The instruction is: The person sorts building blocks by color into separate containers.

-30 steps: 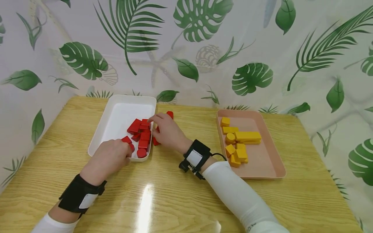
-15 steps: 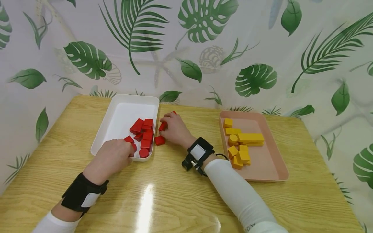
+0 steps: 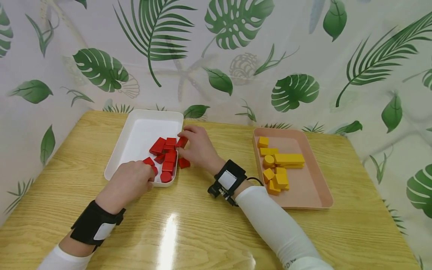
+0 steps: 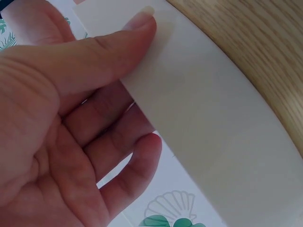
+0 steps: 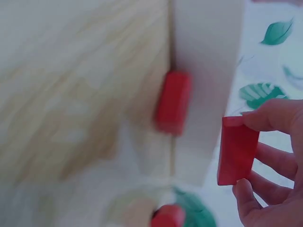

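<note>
My left hand grips the near edge of the white tray. In the left wrist view its thumb presses the tray's outer wall, with fingers curled behind the rim. Several red blocks lie in the tray's right part, and some are partly hidden by this hand. At the tray's right rim, my right hand pinches a red block between thumb and fingers. Below that hand, another red block lies on the table close to the tray's outer wall.
A pink tray with several yellow blocks stands on the right of the wooden table. Another red block shows blurred low in the right wrist view. Behind the table rises a leaf-patterned backdrop.
From the tray's rim my right hand went right to a red block on the table, then came back to the rim with that block pinched. My left hand keeps its place on the tray.
</note>
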`<state>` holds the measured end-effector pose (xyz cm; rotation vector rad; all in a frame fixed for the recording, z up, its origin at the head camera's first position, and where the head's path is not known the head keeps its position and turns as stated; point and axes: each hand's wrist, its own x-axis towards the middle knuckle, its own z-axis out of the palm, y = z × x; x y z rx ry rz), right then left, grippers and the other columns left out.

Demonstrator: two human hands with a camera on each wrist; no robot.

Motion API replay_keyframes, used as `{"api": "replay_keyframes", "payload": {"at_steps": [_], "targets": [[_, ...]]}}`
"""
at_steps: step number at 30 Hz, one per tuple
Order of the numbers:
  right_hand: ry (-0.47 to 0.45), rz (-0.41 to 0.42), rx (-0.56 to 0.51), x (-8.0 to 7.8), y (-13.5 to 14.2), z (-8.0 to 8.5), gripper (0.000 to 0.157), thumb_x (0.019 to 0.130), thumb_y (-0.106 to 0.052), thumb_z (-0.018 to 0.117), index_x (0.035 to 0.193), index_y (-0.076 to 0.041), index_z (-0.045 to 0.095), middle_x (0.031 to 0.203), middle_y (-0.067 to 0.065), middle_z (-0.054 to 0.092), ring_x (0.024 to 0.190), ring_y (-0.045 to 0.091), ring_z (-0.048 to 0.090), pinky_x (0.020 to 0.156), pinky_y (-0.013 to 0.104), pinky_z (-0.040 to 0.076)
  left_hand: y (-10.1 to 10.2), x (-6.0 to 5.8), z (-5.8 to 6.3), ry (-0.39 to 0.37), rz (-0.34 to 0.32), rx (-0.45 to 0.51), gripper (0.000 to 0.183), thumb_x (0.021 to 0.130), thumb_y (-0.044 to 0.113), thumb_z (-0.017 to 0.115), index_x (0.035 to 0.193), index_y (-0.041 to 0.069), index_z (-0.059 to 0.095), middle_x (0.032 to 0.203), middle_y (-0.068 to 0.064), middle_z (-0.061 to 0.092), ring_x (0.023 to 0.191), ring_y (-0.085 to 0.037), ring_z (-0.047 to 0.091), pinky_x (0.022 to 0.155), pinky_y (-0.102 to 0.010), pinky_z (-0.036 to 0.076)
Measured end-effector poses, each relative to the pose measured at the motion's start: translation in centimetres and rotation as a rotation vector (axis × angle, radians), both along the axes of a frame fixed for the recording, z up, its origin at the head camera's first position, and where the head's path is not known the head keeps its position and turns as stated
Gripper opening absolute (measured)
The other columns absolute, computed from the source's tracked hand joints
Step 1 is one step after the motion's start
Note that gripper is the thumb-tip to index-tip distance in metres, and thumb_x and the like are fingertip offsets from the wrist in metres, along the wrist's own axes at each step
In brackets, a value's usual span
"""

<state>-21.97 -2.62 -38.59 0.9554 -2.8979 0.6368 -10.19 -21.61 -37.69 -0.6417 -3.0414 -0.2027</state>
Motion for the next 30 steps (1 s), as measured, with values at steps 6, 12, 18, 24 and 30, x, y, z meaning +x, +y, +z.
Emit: {"api": "replay_keyframes", "payload": {"at_steps": [6,12,18,24,30], "targets": [[0.058,0.127,-0.093,1.9,-1.1,1.0,0.036,0.080,-0.029,0.063,0.112,-0.014,0.063,0.127,0.005,0.048,0.117,0.020,0.039,0.095,0.027,0.030,0.0,0.0,0.0,-0.011,-0.007,-0.007,0.025,0.071,0.010,0.070,0.055,0.020,0.054,0.049,0.007,0.039,0.052,-0.012,0.040,0.046,-0.026,0.034],[-0.045,0.348,-0.153,3.7,-2.2,0.4,0.035,0.080,-0.026,0.063,0.110,-0.011,0.064,0.126,0.005,0.050,0.115,0.016,0.039,0.090,0.019,0.032,-0.2,-0.2,-0.3,0.027,-0.013,0.011,0.030,0.071,0.010,0.068,0.051,0.022,0.049,0.047,0.008,0.034,0.048,-0.012,0.038,0.044,-0.026,0.032],[-0.061,0.393,-0.059,4.4,-2.5,-0.3,0.035,0.081,-0.028,0.063,0.112,-0.013,0.063,0.126,0.001,0.048,0.115,0.012,0.038,0.091,0.016,0.029,-0.2,-0.2,-0.4,0.048,-0.014,0.004,0.028,0.070,0.011,0.068,0.052,0.023,0.050,0.046,0.009,0.036,0.048,-0.013,0.038,0.044,-0.027,0.034],[-0.065,0.395,-0.006,4.5,-2.7,-0.7,0.036,0.081,-0.029,0.064,0.114,-0.015,0.062,0.125,0.001,0.048,0.115,0.012,0.038,0.092,0.016,0.029,-0.2,-0.1,-0.2,0.042,-0.010,0.005,0.030,0.070,0.010,0.067,0.050,0.022,0.049,0.045,0.008,0.034,0.047,-0.013,0.038,0.044,-0.027,0.033],[-0.082,0.422,0.035,4.6,-2.8,-1.4,0.035,0.083,-0.035,0.063,0.113,-0.017,0.063,0.124,-0.002,0.050,0.113,0.009,0.040,0.091,0.014,0.029,-0.2,-0.1,-0.5,0.037,-0.013,0.011,0.027,0.069,0.012,0.070,0.052,0.023,0.052,0.047,0.008,0.037,0.049,-0.012,0.039,0.045,-0.027,0.033]]}}
